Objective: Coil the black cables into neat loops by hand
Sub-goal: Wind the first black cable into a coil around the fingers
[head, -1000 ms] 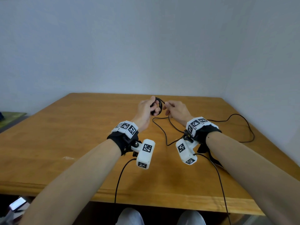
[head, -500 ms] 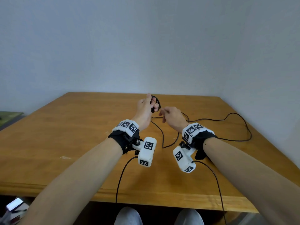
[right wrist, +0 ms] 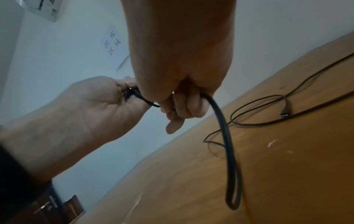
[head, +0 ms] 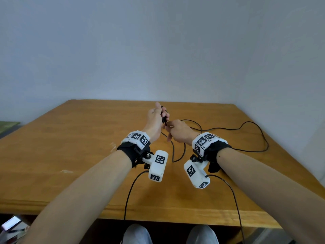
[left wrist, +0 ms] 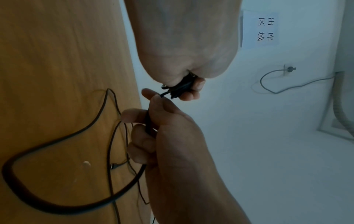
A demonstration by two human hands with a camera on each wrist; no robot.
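Observation:
My left hand (head: 162,114) is raised over the middle of the wooden table (head: 70,147) and grips a small coil of black cable (left wrist: 180,88) between thumb and fingers. Just below and right of it, my right hand (head: 169,129) pinches the same cable (left wrist: 148,124) a short way from the coil. In the right wrist view the cable (right wrist: 228,144) hangs from my right hand (right wrist: 178,109) in a long loop down to the table. The loose remainder (head: 246,125) snakes across the table's right side. A plug (right wrist: 285,113) ends it on the wood.
Thin black leads (head: 129,192) run from the wrist cameras over the table's front edge. A pale wall (head: 158,50) stands behind the table and along its right side. A paper sign (left wrist: 265,28) and a socket with a grey cord (left wrist: 289,69) are on the wall.
My right hand has come in close under my left hand, feeding cable to the coil. My left hand has lifted and turned upright. The loose cable on the right has shifted.

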